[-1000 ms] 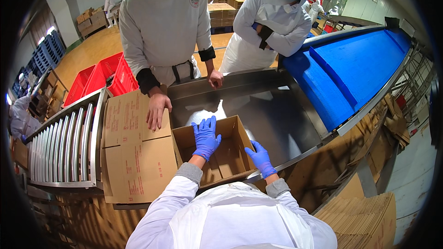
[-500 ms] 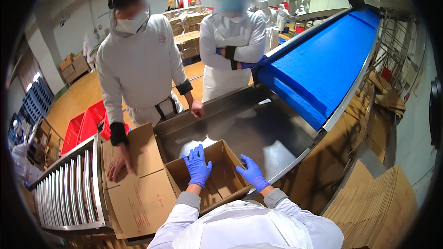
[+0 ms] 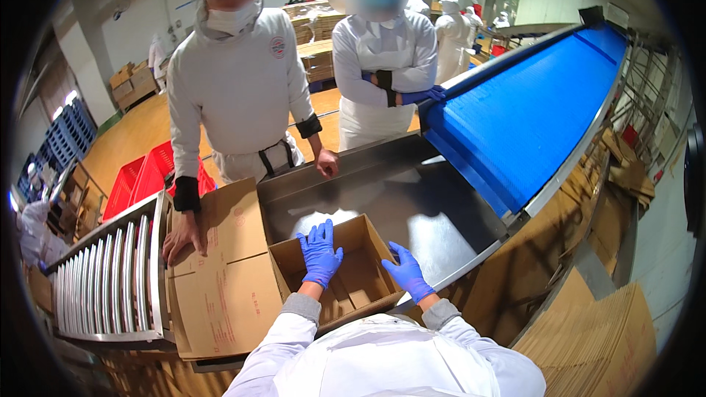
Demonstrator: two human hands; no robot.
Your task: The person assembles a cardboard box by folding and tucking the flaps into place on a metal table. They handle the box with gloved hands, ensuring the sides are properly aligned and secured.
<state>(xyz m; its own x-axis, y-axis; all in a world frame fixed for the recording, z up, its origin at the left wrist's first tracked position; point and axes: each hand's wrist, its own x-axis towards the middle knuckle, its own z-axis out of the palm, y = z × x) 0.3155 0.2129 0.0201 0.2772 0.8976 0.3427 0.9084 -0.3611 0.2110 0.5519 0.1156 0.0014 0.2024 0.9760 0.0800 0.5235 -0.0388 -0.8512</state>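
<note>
An open cardboard box stands at the near edge of the steel table, its inside showing only bare folded flaps at the bottom. My left hand, in a blue glove, reaches over the box with fingers stretched toward its far wall. Beside the right wall is my right hand, gloved in blue too, with thumb and fingers apart. Whether either palm touches the cardboard I cannot tell. Left of the box lie flat cardboard sheets, and a co-worker's bare hand rests on their left edge.
A steel table runs under the blue conveyor belt at the right. Metal rollers lie at the left, with red crates behind. Two co-workers stand across the table. Folded cardboard is stacked at the near right.
The whole view has shifted a little. My hands keep about the same place at the box. The co-worker's hand on the sheets has slid slightly toward their left edge.
</note>
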